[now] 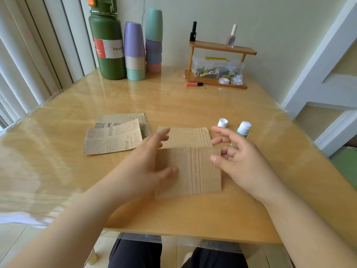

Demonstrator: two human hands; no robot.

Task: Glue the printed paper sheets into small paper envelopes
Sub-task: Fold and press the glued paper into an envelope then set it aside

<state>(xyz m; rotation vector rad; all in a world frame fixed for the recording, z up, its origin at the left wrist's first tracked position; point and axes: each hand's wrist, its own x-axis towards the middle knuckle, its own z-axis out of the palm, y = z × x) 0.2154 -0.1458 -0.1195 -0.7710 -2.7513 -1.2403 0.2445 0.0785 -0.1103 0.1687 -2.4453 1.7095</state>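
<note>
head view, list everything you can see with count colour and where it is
folded printed sheet: 1, tan, table centre, between the hands
spare printed sheets: a small overlapping pile, tan with black print, left of the folded one
glue stick: 1, green body with white tip, uncapped, behind the right hand
glue cap: 1, white, left of the glue stick
flask: 1, dark green, far left
cup stacks: 2, purple, beige, mint, pink, beside the flask
wooden rack: 1, brown, far right, holds a clear box and two small bottles
orange tube: 1, lying before the rack
table: 1, light wood
left hand: fingers straight, over the folded sheet's left edge
right hand: fingers relaxed, at its right edge
</note>
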